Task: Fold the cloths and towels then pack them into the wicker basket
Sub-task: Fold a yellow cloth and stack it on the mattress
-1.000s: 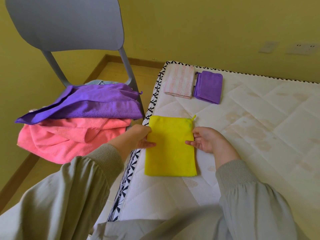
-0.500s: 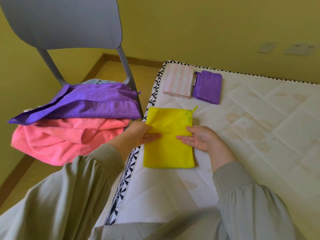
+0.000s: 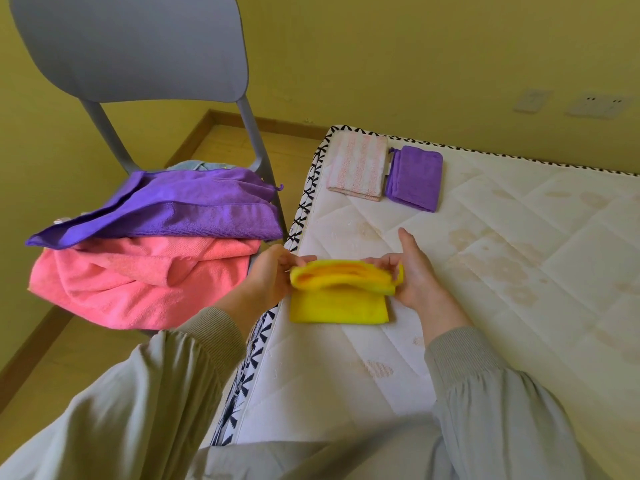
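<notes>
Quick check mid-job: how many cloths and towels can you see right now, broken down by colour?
Yellow: 1, the cloth being folded on the mattress
Purple: 2, a folded cloth and a towel on the chair
Pink: 2, a striped folded cloth and a towel on the chair
Total: 5, not counting a pale blue scrap behind the chair pile

Bare quilted mattress (image 3: pixel 485 271) with three cloths on it

We've got a pink striped towel (image 3: pixel 358 171) and a purple cloth (image 3: pixel 415 176) folded just beside each other at the far corner, plus a yellow cloth (image 3: pixel 339 306) near the left edge, its lower half resting on the mattress.
</notes>
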A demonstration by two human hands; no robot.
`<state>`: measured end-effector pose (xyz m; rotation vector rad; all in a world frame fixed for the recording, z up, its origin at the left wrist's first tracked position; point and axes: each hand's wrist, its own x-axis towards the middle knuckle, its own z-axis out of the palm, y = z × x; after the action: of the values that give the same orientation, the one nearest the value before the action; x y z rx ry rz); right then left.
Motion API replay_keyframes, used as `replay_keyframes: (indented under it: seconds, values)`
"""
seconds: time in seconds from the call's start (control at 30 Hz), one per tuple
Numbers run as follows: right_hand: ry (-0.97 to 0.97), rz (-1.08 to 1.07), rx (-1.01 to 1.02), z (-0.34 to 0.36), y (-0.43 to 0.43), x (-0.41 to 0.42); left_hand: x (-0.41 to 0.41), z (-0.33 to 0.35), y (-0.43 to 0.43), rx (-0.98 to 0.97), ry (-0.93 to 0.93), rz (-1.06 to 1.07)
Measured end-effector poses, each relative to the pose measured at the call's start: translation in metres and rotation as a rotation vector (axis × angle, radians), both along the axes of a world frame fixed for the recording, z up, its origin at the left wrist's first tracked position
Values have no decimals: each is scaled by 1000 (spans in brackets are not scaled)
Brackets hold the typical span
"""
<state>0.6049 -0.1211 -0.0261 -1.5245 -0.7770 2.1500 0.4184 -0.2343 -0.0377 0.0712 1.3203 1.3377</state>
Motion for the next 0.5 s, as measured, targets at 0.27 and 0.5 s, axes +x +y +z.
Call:
replay_keyframes:
  seconds: [0.27, 0.5]
  values:
    - [-327, 112, 363, -3, -7, 3, 2, -9, -18, -99, 588, -37]
    - [-386, 236, 135, 0, -25, 11, 18, -1, -23, -292, 718, -207]
